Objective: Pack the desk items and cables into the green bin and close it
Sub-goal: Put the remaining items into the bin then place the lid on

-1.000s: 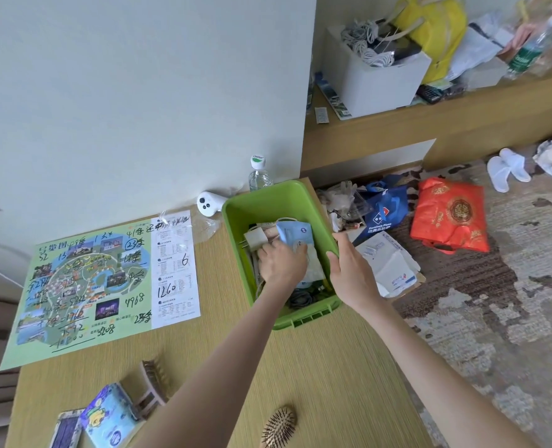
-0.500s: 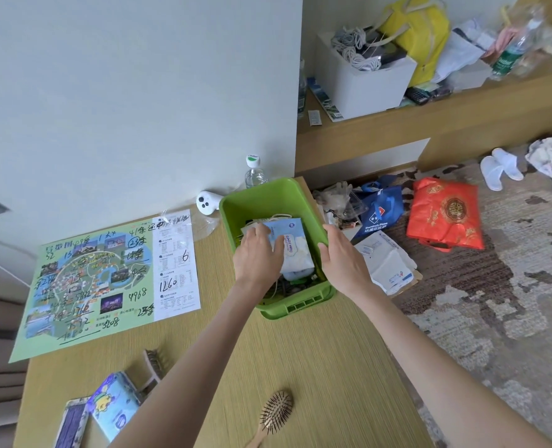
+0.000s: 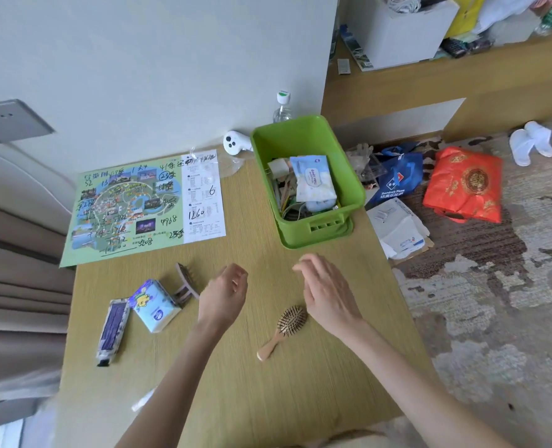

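Green bin (image 3: pixel 349 185) sits part-filled; my left hand (image 3: pixel 224 294) and right hand (image 3: pixel 328 294) hover empty, fingers loosely curled. Next, I'd grab the hairbrush (image 3: pixel 287 326).

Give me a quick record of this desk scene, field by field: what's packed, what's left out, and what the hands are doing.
bin: green bin, open, no lid visible
in bin: wipes pack, cables
on desk: hairbrush, tissue pack, tube, hair claw, map
left hand: empty, above desk
right hand: empty, above the hairbrush
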`<act>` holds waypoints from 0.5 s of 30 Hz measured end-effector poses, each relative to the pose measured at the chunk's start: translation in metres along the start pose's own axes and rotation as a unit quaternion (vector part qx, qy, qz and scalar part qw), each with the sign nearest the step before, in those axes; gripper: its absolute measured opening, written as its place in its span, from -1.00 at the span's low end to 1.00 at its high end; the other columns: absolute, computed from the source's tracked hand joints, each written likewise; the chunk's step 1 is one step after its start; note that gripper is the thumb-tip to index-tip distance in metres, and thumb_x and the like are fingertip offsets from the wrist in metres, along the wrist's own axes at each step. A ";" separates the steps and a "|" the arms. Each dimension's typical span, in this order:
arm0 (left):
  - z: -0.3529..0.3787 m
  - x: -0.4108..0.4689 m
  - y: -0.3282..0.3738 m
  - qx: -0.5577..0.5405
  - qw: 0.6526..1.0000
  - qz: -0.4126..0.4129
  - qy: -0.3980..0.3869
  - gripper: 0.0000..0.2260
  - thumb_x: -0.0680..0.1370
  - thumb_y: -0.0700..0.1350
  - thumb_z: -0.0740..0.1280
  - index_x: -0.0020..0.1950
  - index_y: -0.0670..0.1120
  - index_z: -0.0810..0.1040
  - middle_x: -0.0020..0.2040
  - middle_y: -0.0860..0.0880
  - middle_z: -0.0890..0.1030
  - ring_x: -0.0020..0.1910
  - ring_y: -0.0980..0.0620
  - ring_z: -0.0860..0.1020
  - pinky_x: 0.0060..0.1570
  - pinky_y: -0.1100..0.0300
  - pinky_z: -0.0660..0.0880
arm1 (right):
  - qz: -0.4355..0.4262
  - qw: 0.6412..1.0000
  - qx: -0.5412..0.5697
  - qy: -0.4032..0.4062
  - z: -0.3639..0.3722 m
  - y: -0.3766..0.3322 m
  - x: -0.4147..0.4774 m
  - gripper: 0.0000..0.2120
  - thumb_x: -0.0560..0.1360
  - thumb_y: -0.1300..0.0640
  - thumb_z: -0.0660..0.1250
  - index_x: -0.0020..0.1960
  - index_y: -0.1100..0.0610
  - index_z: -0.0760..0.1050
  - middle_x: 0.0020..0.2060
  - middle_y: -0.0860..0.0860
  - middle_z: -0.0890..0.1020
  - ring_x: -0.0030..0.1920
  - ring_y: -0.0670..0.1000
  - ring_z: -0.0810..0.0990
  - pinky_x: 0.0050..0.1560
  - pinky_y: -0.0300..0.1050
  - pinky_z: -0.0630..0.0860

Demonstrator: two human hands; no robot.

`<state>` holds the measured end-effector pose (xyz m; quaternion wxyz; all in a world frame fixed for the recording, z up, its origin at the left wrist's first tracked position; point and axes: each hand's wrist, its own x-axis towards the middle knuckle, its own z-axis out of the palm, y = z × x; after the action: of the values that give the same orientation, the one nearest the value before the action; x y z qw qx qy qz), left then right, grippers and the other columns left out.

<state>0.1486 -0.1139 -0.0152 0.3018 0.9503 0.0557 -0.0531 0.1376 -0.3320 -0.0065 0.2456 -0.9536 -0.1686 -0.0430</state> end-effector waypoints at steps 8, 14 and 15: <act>-0.004 -0.081 -0.074 0.063 0.995 -0.079 -0.019 -0.78 0.49 -0.21 0.32 0.12 -0.10 0.56 0.06 -0.02 0.55 -0.02 -0.03 0.57 -0.23 0.04 0.57 | -0.109 0.964 -0.074 -0.232 0.064 -0.033 -0.054 -0.67 0.41 0.29 0.33 0.16 0.15 0.46 0.13 0.02 0.43 0.19 0.03 0.39 0.40 0.04 0.21; -0.011 -0.111 -0.110 0.113 0.982 -0.135 -0.069 -0.65 0.49 -0.06 0.36 0.26 -0.09 0.46 0.20 -0.06 0.46 0.20 -0.06 0.43 0.17 0.03 0.43 | -0.124 0.948 -0.176 -0.235 0.084 -0.042 -0.060 -0.65 0.48 0.39 0.29 0.25 0.21 0.45 0.25 0.10 0.47 0.32 0.11 0.40 0.52 0.09 0.06; -0.011 -0.115 -0.115 0.125 0.977 -0.151 -0.083 -0.64 0.49 -0.08 0.35 0.27 -0.09 0.44 0.21 -0.07 0.44 0.21 -0.07 0.41 0.19 0.04 0.41 | -0.129 0.946 -0.182 -0.237 0.086 -0.044 -0.059 -0.65 0.49 0.38 0.30 0.26 0.22 0.45 0.25 0.10 0.48 0.31 0.10 0.41 0.52 0.09 0.08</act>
<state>0.0202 -0.0221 -0.0562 0.1732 0.9533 0.1663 -0.1831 0.0671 -0.2718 -0.0719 0.0136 -0.9346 -0.3334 0.1231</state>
